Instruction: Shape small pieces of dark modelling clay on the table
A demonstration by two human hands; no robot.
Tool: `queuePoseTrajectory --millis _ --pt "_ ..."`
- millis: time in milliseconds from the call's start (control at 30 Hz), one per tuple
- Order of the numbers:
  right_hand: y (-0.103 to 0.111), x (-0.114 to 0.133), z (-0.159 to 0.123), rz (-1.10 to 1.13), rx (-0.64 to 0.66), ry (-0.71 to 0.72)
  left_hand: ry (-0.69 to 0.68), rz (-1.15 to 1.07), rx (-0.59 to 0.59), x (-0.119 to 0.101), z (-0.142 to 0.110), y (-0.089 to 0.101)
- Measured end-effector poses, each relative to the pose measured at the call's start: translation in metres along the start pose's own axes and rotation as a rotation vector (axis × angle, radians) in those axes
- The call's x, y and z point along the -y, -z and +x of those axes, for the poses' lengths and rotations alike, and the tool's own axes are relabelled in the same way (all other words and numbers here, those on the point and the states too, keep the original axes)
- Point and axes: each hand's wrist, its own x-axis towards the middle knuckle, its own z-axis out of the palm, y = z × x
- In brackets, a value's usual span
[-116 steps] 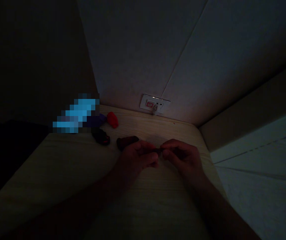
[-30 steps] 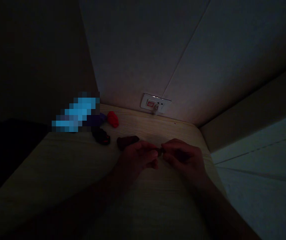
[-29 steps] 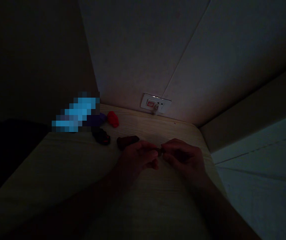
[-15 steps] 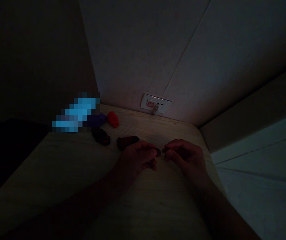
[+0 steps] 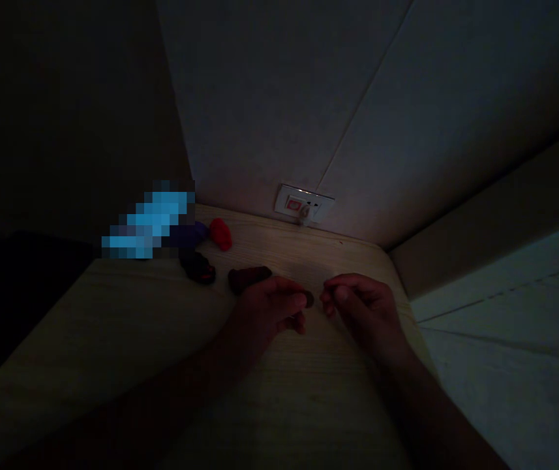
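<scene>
My left hand (image 5: 272,307) pinches a small dark round piece (image 5: 309,299) between thumb and fingers. My right hand (image 5: 364,310), just beside it, has its fingers curled nearly closed; I cannot tell what it holds. Beyond my left hand lie a dark reddish lump (image 5: 247,278) and a red lump (image 5: 220,234).
</scene>
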Motion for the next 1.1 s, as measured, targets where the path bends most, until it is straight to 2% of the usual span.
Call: queuePoseTrajectory --millis 900,1100 --pt "-0.0029 0.0014 0.0048 0.07 -0.009 -0.01 0.001 0.007 0.01 0.0 0.0005 0.0007" --pt "-0.0031 0.0029 0.0053 0.036 0.028 0.05 -0.002 -0.015 0.015 0.0 0.0006 0.0011"
